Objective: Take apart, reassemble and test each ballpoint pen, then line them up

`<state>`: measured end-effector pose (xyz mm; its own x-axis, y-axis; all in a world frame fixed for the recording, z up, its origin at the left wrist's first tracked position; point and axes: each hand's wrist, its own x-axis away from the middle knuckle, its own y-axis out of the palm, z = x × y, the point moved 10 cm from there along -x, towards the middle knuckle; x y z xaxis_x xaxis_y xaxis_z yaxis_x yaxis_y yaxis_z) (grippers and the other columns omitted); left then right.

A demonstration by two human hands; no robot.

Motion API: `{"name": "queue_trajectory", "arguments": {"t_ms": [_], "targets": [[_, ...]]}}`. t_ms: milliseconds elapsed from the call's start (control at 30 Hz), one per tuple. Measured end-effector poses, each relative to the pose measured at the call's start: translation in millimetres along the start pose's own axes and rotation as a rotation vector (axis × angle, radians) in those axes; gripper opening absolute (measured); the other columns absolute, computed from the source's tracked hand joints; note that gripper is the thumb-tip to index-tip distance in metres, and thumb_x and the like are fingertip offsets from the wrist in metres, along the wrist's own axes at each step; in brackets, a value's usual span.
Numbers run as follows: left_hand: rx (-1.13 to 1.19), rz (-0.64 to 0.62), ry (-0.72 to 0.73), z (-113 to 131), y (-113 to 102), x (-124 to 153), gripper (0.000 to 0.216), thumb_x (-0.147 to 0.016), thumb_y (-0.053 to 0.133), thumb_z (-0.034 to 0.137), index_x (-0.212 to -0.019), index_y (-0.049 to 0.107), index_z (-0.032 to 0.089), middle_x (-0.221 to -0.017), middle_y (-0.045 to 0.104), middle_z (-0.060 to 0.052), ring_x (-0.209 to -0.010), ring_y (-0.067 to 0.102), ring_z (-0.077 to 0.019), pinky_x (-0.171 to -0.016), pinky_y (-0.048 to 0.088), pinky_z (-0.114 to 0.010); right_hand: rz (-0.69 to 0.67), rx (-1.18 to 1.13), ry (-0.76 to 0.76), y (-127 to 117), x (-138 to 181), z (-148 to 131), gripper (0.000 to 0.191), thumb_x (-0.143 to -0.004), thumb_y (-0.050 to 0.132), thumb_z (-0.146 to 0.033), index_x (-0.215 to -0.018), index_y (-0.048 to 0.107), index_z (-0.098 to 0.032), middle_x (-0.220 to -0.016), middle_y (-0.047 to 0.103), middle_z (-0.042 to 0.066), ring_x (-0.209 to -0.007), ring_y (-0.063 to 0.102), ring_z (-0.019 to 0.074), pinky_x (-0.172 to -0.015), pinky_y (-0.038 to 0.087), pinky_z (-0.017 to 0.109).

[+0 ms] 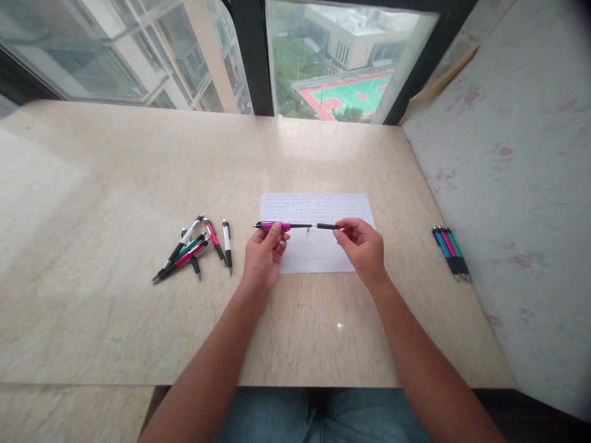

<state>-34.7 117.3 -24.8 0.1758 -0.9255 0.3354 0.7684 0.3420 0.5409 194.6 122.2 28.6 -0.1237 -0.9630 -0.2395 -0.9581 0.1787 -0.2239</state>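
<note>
My left hand [266,249] pinches the purple barrel of a ballpoint pen [282,226], held level with its clicker end to the left. A dark refill [301,226] sticks out of the barrel toward the right. Between the thumb and fingers of my right hand [362,246] is a black rubber grip sleeve [327,226], in line with the refill's tip. Whether the tip touches the sleeve, I cannot tell. Both hands hover over a sheet of paper [318,255] with lines of writing on its upper part. A small metal pen tip [308,230] shows just below the refill.
Several click pens in white, pink and green [184,249] lie in a loose pile on the left of the stone tabletop [138,326]. Three pens [451,253] in blue, pink and green lie side by side near the papered wall [517,203]. Windows [341,61] stand behind the table.
</note>
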Motion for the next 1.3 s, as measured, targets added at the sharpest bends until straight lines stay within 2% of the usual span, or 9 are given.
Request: {"name": "queue_trajectory", "arguments": {"t_ms": [200,500,767,1000,1133,1300], "targets": [[-0.02,-0.014,-0.017,-3.8,1.9,1.5,0.025,-0.071,0.083,0.03,-0.086,0.069,0.015,-0.087,0.07,-0.003,-0.067,0.06,-0.005,-0.057,0.047,-0.014,-0.025,0.013,-0.051,4.3,1.7,-7.3,0.013,-0.083,0.066,-0.028,-0.094,0.071,-0.023,-0.088,0.072,0.004,-0.077,0.066,0.0164,-0.062,0.054,0.03],[-0.084,-0.076,-0.058,-11.5,13.7,9.2,0.027,-0.072,0.082,0.03,-0.089,0.07,0.014,-0.092,0.072,-0.006,-0.069,0.062,-0.0072,-0.06,0.047,-0.017,-0.101,0.102,-0.083,16.3,5.5,-16.6,0.012,-0.084,0.064,-0.027,-0.094,0.071,-0.022,-0.089,0.072,0.004,-0.077,0.065,0.0163,-0.06,0.053,0.028],[-0.105,-0.101,-0.079,-17.6,16.6,11.7,0.027,-0.073,0.081,0.031,-0.09,0.071,0.014,-0.095,0.073,-0.007,-0.074,0.065,-0.0096,-0.064,0.048,-0.019,-0.117,0.119,-0.114,20.4,7.5,-20.1,0.011,-0.085,0.063,-0.026,-0.093,0.07,-0.023,-0.088,0.072,0.004,-0.074,0.065,0.0159,-0.059,0.052,0.029],[-0.091,-0.134,-0.137,-21.1,20.8,15.4,0.031,-0.074,0.081,0.033,-0.095,0.067,0.016,-0.098,0.073,-0.007,-0.072,0.069,-0.0115,-0.059,0.05,-0.018,-0.13,0.115,-0.126,23.4,8.9,-20.3,0.014,-0.084,0.064,-0.025,-0.096,0.069,-0.023,-0.09,0.072,0.004,-0.074,0.065,0.0157,-0.059,0.053,0.028],[-0.041,-0.082,-0.093,-12.8,17.1,12.1,0.03,-0.072,0.082,0.032,-0.093,0.066,0.016,-0.092,0.072,-0.005,-0.068,0.068,-0.0095,-0.056,0.048,-0.016,-0.143,0.126,-0.12,25.2,7.9,-12.4,0.023,-0.084,0.063,-0.025,-0.107,0.067,-0.023,-0.096,0.073,0.005,-0.077,0.067,0.016,-0.064,0.055,0.03],[0.024,-0.005,-0.019,-1.9,6.4,5.2,0.031,-0.071,0.083,0.032,-0.09,0.064,0.016,-0.085,0.07,-0.002,-0.063,0.063,-0.0058,-0.054,0.046,-0.014,-0.243,0.34,-0.115,34.4,7.2,2.3,0.014,-0.084,0.061,-0.02,-0.096,0.069,-0.02,-0.093,0.072,0.006,-0.073,0.064,0.0157,-0.07,0.054,0.032]]}}
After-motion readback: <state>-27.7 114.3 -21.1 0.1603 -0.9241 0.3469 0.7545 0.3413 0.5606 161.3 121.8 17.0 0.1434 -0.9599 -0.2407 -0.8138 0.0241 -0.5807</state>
